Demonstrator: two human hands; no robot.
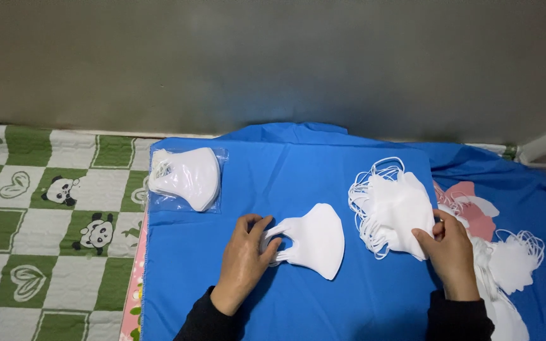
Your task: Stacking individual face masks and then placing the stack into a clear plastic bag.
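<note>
1 folded white mask point(314, 240) lies at centre on the blue cloth point(285, 170). Left hand point(246, 260) pinches its ear loops. Right hand point(451, 251), at 3 o'clock, grips the loose mask stack point(392, 211). 1 bagged pack point(186, 178) sits finished at 10 o'clock; many masks remain.

- Folded face mask point(316, 240): white non-woven cloth, matt, smooth.
- Mask stack point(396, 211): same matt white fabric, thin elastic loops.
- Packed masks point(186, 178): clear glossy plastic wrapper.
- Blue sheet point(285, 167): smooth woven cloth, slight sheen.
- Panda mat point(45, 215): quilted, padded, matt.
- Wall point(273, 57): dull grey, matt.
</note>
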